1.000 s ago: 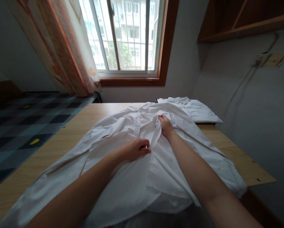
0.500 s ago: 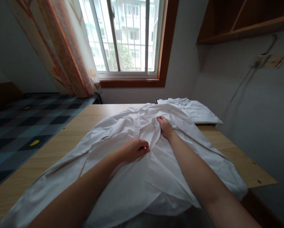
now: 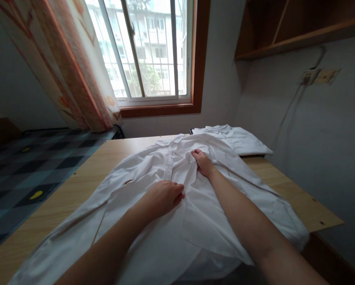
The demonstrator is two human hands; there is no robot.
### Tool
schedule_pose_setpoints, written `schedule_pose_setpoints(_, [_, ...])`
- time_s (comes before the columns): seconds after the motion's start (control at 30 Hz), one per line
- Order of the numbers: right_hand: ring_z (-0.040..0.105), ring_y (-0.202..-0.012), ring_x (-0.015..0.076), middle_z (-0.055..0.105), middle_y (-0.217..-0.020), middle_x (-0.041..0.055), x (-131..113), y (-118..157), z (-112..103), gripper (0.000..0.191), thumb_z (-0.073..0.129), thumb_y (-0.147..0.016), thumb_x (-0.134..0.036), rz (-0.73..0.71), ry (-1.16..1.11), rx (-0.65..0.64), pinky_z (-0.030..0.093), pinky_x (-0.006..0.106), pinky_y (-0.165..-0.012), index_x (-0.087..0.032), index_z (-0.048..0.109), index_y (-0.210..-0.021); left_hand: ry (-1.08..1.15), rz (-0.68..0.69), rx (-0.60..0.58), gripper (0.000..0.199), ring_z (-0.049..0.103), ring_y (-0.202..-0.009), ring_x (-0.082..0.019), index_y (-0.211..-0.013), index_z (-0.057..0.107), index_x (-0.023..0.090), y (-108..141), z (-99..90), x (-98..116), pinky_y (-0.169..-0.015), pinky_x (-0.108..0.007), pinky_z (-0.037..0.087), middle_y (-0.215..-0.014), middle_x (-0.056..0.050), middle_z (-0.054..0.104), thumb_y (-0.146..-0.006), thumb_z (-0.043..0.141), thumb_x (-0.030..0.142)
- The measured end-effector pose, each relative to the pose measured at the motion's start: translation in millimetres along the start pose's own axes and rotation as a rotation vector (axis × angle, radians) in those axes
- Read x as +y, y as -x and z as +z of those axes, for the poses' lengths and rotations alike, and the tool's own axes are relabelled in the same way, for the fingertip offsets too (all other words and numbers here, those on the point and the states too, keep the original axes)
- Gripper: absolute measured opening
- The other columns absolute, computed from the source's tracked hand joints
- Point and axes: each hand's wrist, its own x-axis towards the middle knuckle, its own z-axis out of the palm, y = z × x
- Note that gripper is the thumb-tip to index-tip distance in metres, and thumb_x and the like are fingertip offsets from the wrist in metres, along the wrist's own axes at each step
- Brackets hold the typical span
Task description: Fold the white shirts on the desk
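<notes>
A white long-sleeved shirt [image 3: 148,164] lies spread over the wooden table, its collar toward the window and its hem over the near edge. My right hand [image 3: 202,161] is closed on the shirt's front edge near the chest, lifting the cloth into a fold. Lower down, near the middle of the front, my left hand [image 3: 166,197] is closed with its fingertips pinching the shirt's other front edge. The cloth between the two hands is wrinkled. My left fingertips are partly hidden behind the hand.
Folded white clothing [image 3: 239,139] lies at the table's back right corner. The wooden table [image 3: 91,174] has a bed with a checked cover [image 3: 47,166] along its left. Behind stands a window [image 3: 150,51] with a patterned curtain [image 3: 76,71]. A shelf [image 3: 299,35] and a wall socket [image 3: 310,75] are at right.
The view has shifted a little, so the window and table sit slightly further left and lower. Both hands keep nearly the same places on the shirt; the left hand's fingers have curled downward slightly.
</notes>
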Motion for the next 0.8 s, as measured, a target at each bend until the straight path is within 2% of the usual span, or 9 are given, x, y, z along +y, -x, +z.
schedule_pose_setpoints(0.17, [0.049,-0.054,0.0128,0.054,-0.063,-0.0051,0,1,1,0.021,0.063,-0.077,-0.041,-0.005,-0.044,-0.038,0.039,0.024,-0.05,-0.024,0.052,-0.084,0.053,-0.021,-0.057,0.016,0.068,-0.073,-0.02,-0.079,0.064,0.02,0,-0.7,0,-0.066,-0.026,0.045,-0.075,-0.004,0.071,-0.088,0.051,0.021])
schedule_pose_setpoints(0.33, [0.046,-0.052,0.012,0.052,-0.061,-0.0066,2,1,4,0.027,0.065,-0.075,-0.046,-0.02,0.006,-0.059,0.036,0.024,-0.047,-0.024,0.051,-0.084,0.096,-0.062,-0.089,0.019,0.069,-0.072,-0.022,-0.075,0.068,0.019,0,-0.5,1,-0.065,-0.028,0.045,-0.074,-0.007,0.072,-0.085,0.052,0.022])
schedule_pose_setpoints(0.5, [0.05,-0.061,0.0121,0.056,-0.068,-0.0054,8,0,6,0.028,0.067,-0.074,-0.046,-0.09,0.065,-0.058,0.04,0.023,-0.054,-0.023,0.053,-0.082,0.063,-0.071,-0.084,0.02,0.069,-0.071,-0.024,-0.076,0.07,0.019,2,-0.4,4,-0.064,-0.03,0.046,-0.073,-0.008,0.072,-0.082,0.051,0.02])
schedule_pose_setpoints(0.6, [0.05,-0.063,0.0121,0.056,-0.068,-0.0052,9,-2,6,0.028,0.066,-0.074,-0.046,-0.125,0.097,-0.05,0.04,0.023,-0.056,-0.022,0.053,-0.082,0.067,-0.078,-0.078,0.02,0.07,-0.07,-0.025,-0.079,0.07,0.019,3,0.2,6,-0.064,-0.03,0.047,-0.073,-0.008,0.072,-0.083,0.05,0.02])
schedule_pose_setpoints(0.8, [0.047,-0.057,0.0112,0.053,-0.064,-0.0061,5,2,8,0.026,0.065,-0.076,-0.044,-0.084,0.056,-0.054,0.038,0.023,-0.052,-0.023,0.052,-0.083,0.053,-0.097,-0.113,0.022,0.07,-0.073,-0.025,-0.08,0.07,0.017,3,-2.2,10,-0.066,-0.03,0.048,-0.076,-0.01,0.073,-0.085,0.049,0.021])
